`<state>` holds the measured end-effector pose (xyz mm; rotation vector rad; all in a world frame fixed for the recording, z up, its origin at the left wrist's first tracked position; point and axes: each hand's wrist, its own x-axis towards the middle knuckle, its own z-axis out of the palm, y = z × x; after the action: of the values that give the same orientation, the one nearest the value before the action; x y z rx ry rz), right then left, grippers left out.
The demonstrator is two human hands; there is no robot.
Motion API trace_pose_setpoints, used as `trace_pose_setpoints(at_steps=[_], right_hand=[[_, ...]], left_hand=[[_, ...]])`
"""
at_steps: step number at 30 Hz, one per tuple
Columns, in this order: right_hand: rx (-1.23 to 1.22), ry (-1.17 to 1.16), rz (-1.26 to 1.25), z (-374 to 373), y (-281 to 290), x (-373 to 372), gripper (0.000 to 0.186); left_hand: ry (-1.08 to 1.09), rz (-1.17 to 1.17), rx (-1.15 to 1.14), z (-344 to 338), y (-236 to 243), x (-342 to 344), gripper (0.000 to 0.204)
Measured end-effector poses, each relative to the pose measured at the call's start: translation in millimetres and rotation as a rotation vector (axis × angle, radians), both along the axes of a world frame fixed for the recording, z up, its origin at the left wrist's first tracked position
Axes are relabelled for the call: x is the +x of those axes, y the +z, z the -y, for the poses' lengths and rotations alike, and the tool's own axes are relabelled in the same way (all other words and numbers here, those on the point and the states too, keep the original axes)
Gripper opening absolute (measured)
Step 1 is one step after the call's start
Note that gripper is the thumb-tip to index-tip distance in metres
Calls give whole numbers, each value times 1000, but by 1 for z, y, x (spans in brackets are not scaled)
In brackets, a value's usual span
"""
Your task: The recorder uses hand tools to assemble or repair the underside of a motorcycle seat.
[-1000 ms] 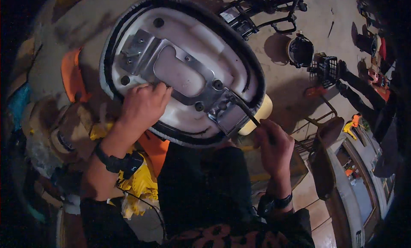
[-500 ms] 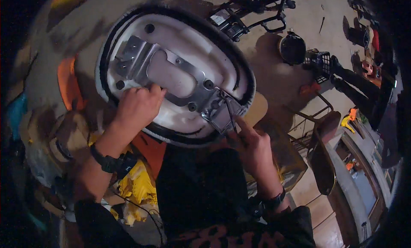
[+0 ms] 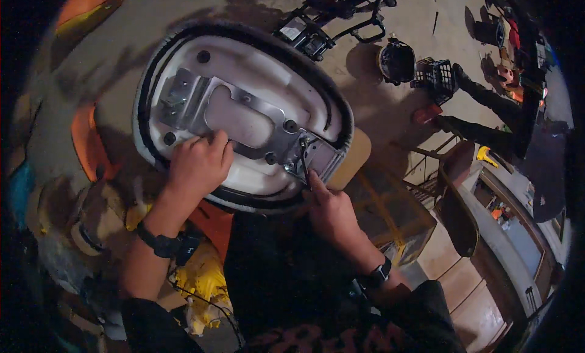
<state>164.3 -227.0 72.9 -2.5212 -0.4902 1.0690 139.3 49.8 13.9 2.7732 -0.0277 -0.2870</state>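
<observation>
A seat (image 3: 256,183) lies upside down in front of me, its pale hollow underside up and a black band around its rim. Bolted along its middle is a shiny metal bracket (image 3: 196,103) with a long oval cut-out. My left hand (image 3: 201,167) is closed, fingertips pinching the bracket's near edge beside the cut-out. In my right hand (image 3: 332,211) is a slim dark wrench (image 3: 304,163), its handle end hidden by the fingers. The wrench's head sits at a bolt on the bracket's right end plate.
A brown cardboard box (image 3: 390,216) stands right of the seat. Farther right are a chair (image 3: 458,197) and a black crate (image 3: 436,78). A dark metal frame (image 3: 311,36) lies beyond the seat. Yellow plastic (image 3: 204,286) and orange pieces (image 3: 91,142) lie left. A person's legs (image 3: 487,97) show far right.
My right hand has moved left and closer to the bracket, and the wrench has swung from a slant to nearly upright. My left hand stays at the bracket. The whole view has shifted slightly.
</observation>
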Motion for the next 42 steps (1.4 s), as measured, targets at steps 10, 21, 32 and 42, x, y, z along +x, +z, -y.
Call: trace_pose_setpoints(at_steps=[10,21,32,42], right_hand=[[-31,-215,-149,7,26,34,45],[132,-127,-250,7,30,38,28],[-193,253,-47,-11,23,93,18],[-167,130,35,-15,17,112,32]], left_hand=[[-35,-33,62,-3,0,5,21],[-17,-86,104,0,-1,5,29],[19,23,34,-4,-5,3,27],[14,61,-9,-5,-10,0,21]])
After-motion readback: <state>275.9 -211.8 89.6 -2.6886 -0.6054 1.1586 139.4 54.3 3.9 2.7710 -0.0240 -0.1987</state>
